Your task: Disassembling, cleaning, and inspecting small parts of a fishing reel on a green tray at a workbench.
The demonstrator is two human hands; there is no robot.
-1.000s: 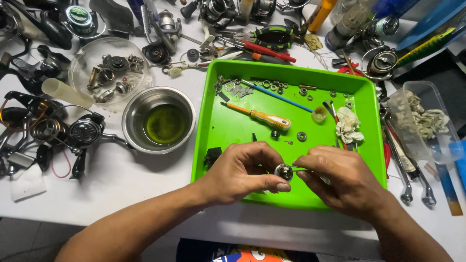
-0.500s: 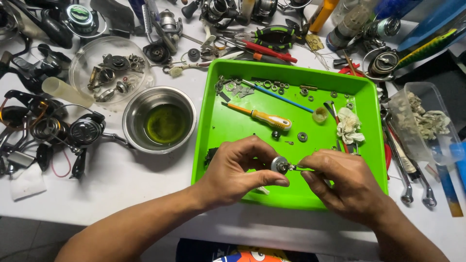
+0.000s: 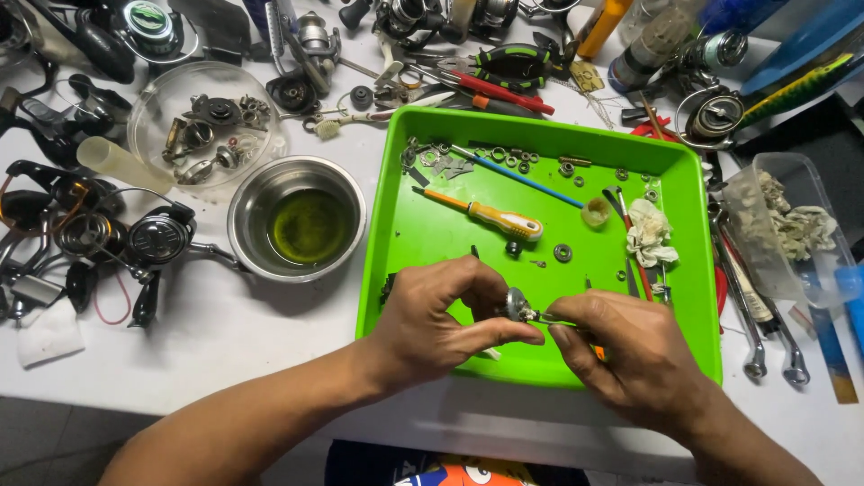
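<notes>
Raised slightly off the tray floor compared with a second ago, the small round metal part (image 3: 516, 304) is now held a little higher and nearer the middle of the green tray (image 3: 409, 243), with both hands drawn closer together around it. The part is pinched between the thumb and curled fingers of the left hand (image 3: 441, 319), which is closed on it. A thin metal tool (image 3: 551, 318) is gripped in the nearly closed fingertips of the right hand (image 3: 634, 355), and its tip is brought against the side of the part; whether it is inserted or only touching cannot be told. From the small shift, fine work on the part is judged to be under way rather than finished.

Behind the hands, on the tray, an orange-and-yellow screwdriver (image 3: 490, 216) is laid at an angle, with a blue-handled tool (image 3: 522, 175) beyond it, loose washers and rings (image 3: 504, 157) scattered along the far edge, and a crumpled white wipe (image 3: 648, 232) towards the right wall. Left of the tray, on the white worktop (image 3: 234, 333), a steel bowl (image 3: 297, 216) with yellowish-green liquid is set, and a clear dish of reel parts (image 3: 202, 126) lies behind it. Dismantled fishing reels (image 3: 135, 238) are spread at the far left, and wrenches (image 3: 765, 333) lie to the right of the tray.
</notes>
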